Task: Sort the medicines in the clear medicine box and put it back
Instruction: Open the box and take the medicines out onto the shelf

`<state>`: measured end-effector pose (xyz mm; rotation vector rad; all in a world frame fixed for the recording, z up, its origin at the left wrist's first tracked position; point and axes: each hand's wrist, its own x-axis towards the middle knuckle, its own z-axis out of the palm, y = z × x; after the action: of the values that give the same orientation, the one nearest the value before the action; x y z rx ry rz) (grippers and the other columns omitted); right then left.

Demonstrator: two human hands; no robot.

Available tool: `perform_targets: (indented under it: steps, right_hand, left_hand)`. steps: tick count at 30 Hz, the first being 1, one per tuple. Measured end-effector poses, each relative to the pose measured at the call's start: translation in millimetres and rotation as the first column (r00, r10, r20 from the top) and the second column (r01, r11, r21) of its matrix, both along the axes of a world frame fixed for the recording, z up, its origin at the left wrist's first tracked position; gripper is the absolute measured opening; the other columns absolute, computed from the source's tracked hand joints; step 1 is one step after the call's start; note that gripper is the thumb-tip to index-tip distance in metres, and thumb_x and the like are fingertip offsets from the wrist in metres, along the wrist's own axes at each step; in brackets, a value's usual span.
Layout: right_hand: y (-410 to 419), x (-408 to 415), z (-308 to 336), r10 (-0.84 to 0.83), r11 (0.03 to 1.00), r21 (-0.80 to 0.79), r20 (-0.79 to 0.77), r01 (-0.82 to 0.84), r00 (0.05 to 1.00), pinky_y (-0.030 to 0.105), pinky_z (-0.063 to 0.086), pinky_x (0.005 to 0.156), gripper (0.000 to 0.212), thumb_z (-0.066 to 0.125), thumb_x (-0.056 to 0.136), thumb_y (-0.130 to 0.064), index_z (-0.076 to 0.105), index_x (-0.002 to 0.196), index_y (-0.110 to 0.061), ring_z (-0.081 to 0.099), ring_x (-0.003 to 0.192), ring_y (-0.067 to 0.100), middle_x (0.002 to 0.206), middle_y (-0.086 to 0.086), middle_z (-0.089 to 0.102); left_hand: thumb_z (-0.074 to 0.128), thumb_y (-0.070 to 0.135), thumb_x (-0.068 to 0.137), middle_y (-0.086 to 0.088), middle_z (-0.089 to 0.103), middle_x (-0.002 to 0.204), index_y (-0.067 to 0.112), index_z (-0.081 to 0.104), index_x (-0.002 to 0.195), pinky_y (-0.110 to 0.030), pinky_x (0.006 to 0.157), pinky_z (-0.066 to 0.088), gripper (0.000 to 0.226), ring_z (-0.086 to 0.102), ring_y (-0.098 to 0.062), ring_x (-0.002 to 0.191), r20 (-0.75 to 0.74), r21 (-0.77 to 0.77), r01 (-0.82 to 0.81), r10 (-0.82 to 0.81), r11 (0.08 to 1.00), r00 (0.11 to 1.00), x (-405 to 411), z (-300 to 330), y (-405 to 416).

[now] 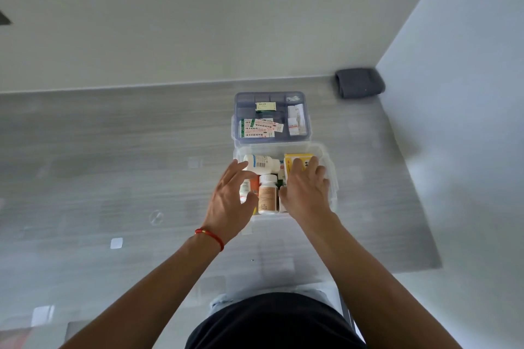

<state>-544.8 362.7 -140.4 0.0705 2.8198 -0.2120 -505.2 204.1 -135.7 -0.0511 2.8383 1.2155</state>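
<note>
Head view, looking down: the clear medicine box (330, 178) stands open on the grey table (113, 150), just ahead of the person. A blue-tinted tray (241, 102) holding sachets and small packets sits at the box's 12 o'clock, partly over its far rim.

Handling, as judged: the box is thin, stiff plastic, probably light, and smooth enough to slip. Its contents lie loose and would shift if it were tilted. It is best taken by both side walls, at 3 and 9 o'clock, and kept level. The white bottle (259, 164), lying on its side at the box's 11 o'clock, and the brown-labelled bottle (268, 195), at 6 o'clock, are rigid and round, so they may roll. The yellow carton (297, 163) at 1 o'clock is light card that would crush under a hard squeeze.

Hand pose: the left hand (229, 201) is over the box's 8 o'clock side, fingers spread and nearly straight, fingertips at the white bottle and gripping nothing. The right hand (307, 193) lies palm down over the 3 o'clock side, fingers extended onto the yellow carton, pressing rather than clasping. Both forearms reach in from 6 o'clock, the hands apart with the brown-labelled bottle between them.
</note>
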Motion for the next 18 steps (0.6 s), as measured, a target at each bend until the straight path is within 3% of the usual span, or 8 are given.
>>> perform_targets:
  steps: [3, 6, 10, 12, 15, 18]
  right_hand:
    - [-5.1, -4.5, -1.2, -0.054, 0.997, -0.058, 0.032, 0.056, 0.998, 0.050, 0.051, 0.090, 0.042, 0.062, 0.094, -0.020, 0.044, 0.130, -0.009, 0.039, 0.126, 0.039, 0.142, 0.023, 0.035]
    - [-1.4, -5.2, -1.0, -0.092, 0.989, -0.115, 0.010, 0.092, 0.996, 0.045, 0.048, 0.092, 0.048, 0.066, 0.091, -0.022, 0.043, 0.130, -0.006, 0.042, 0.122, 0.039, 0.139, 0.025, 0.037]
    - [10.8, -0.5, 11.2, -0.107, 0.958, -0.269, -0.006, 0.102, 0.994, 0.046, 0.045, 0.098, 0.065, 0.073, 0.086, -0.035, 0.039, 0.135, -0.008, 0.052, 0.116, 0.039, 0.129, 0.019, 0.053]
    - [17.4, 2.7, 20.6, -0.139, 0.929, -0.349, -0.015, 0.125, 0.990, 0.049, 0.047, 0.098, 0.066, 0.075, 0.083, -0.036, 0.041, 0.134, -0.012, 0.052, 0.116, 0.036, 0.127, 0.014, 0.055]
    - [27.0, 8.5, 32.0, -0.178, 0.893, -0.433, -0.085, 0.125, 0.980, 0.048, 0.047, 0.099, 0.066, 0.075, 0.082, -0.035, 0.041, 0.136, -0.015, 0.047, 0.121, 0.031, 0.130, 0.009, 0.051]
    - [24.4, 16.5, 39.5, -0.147, 0.836, -0.549, -0.201, 0.013, 0.968, 0.036, 0.043, 0.100, 0.072, 0.078, 0.083, -0.039, 0.040, 0.141, -0.017, 0.043, 0.126, 0.023, 0.138, 0.005, 0.047]
  left_hand:
    - [0.063, 0.003, 0.087, -0.001, 0.048, 0.150, 0.015, 0.069, 0.112, -0.021, 0.116, 0.022, 0.028, 0.026, -0.014, 0.150, 0.024, 0.033, -0.019, 0.018, 0.999, 1.000, -0.3, -0.4, 0.3]
    - [0.063, 0.003, 0.086, -0.001, 0.050, 0.149, 0.015, 0.069, 0.112, -0.020, 0.116, 0.023, 0.029, 0.027, -0.014, 0.149, 0.035, 0.042, -0.022, 0.020, 0.999, 0.999, 0.5, 1.2, 1.2]
    - [0.065, 0.004, 0.084, 0.000, 0.063, 0.128, 0.014, 0.068, 0.112, 0.007, 0.093, 0.022, 0.030, 0.049, -0.016, 0.132, -0.020, 0.056, -0.065, 0.066, 0.996, 0.998, 1.4, 9.0, 3.2]
    - [0.066, 0.005, 0.083, 0.002, 0.064, 0.122, 0.016, 0.066, 0.117, 0.008, 0.088, 0.026, 0.036, 0.056, -0.010, 0.116, -0.060, 0.080, -0.087, 0.092, 0.993, 0.994, 2.4, 13.5, 4.7]
    - [0.066, 0.009, 0.086, 0.010, 0.066, 0.119, 0.020, 0.067, 0.118, -0.002, 0.094, 0.039, 0.034, 0.059, -0.001, 0.109, -0.015, 0.205, -0.137, 0.143, 0.969, 0.990, 4.9, 20.8, 10.6]
    - [0.064, 0.017, 0.091, 0.006, 0.074, 0.110, 0.017, 0.069, 0.118, -0.032, 0.095, 0.056, 0.028, 0.069, -0.010, 0.104, 0.247, 0.452, -0.238, 0.136, 0.859, 0.959, 0.7, 31.3, 20.6]
